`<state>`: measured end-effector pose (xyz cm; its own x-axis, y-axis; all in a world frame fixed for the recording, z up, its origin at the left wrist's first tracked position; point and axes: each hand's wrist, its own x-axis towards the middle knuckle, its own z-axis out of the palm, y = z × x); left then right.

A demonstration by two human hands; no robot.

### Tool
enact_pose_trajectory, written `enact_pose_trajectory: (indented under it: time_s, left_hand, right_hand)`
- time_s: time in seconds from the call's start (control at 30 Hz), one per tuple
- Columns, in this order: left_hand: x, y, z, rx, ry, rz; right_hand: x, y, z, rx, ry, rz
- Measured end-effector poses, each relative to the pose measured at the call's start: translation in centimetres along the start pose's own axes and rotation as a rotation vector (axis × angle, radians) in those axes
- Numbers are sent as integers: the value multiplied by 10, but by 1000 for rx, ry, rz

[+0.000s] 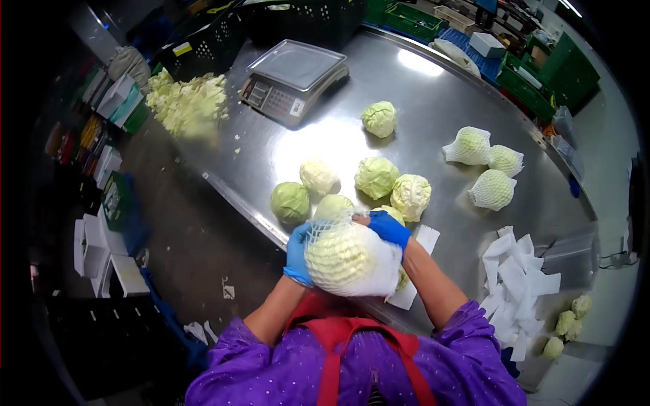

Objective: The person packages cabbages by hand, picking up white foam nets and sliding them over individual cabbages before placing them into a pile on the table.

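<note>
A pale cabbage in a white foam net [342,260] is held near my body at the table's front edge. My left hand [298,256], in a light blue glove, grips its left side. On the upper right side, my right hand [387,227], in a darker blue glove, has its fingers closed at the net. Bare cabbages lie just beyond: a green one [290,202], a whitish one [319,176], a green one [376,178] and a pale one [410,197]. Another cabbage [379,119] sits farther back.
A scale [295,80] stands at the back left beside a heap of leaves [186,105]. Netted cabbages [492,189] lie at the right, above a pile of white nets [518,281]. Small cabbages [565,323] are at the far right. Dark crates [298,24] line the back.
</note>
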<state>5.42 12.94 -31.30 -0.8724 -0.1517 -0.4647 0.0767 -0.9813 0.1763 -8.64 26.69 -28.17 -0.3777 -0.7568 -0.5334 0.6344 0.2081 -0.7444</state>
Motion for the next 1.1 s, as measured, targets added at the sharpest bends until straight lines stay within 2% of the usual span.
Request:
enact_pose_trajectory:
  time_s: [0.07,0.1,0.17,0.23,0.33,0.43,0.5,0.57,0.6,0.67,0.8,0.87,0.9,1.0,1.03,1.1]
  left_hand:
    - [-22,-3,0,-8,25,45]
    - [-31,-3,-1,-14,40,61]
    - [-50,11,-12,68,-55,46]
    - [-70,29,6,189,-218,-25]
    - [-60,36,14,560,16,-252]
    - [-31,64,4,530,-168,-415]
    - [-23,82,0,520,-240,-434]
    - [-18,91,-12,420,-189,-464]
    - [-15,95,-23,378,-151,-484]
    - [-9,102,-37,290,-63,-513]
    - [-11,117,-36,399,-77,-562]
    - [-6,117,-45,422,-187,-553]
    - [-1,115,-52,432,-248,-546]
    - [15,105,-82,185,-253,-545]
    - [18,100,-78,356,-70,-424]
    - [36,94,-87,-30,-339,-338]
  right_hand:
    - [6,12,13,63,-8,8]
    - [5,14,16,-61,6,20]
    - [-8,11,21,-311,37,59]
    - [-15,18,26,-479,69,37]
    - [-11,33,34,-729,149,-51]
    - [-3,-10,52,-799,176,87]
    - [3,-12,55,-745,175,59]
    - [6,-21,62,-788,163,85]
    - [11,-16,62,-619,204,171]
    - [9,-20,65,-601,188,204]
    - [10,-22,63,-716,217,141]
    - [16,-29,66,-814,284,72]
    - [29,-17,63,-675,298,-2]
    - [59,-1,64,-421,282,6]
    - [65,10,56,-281,278,11]
    - [68,28,48,-1,257,23]
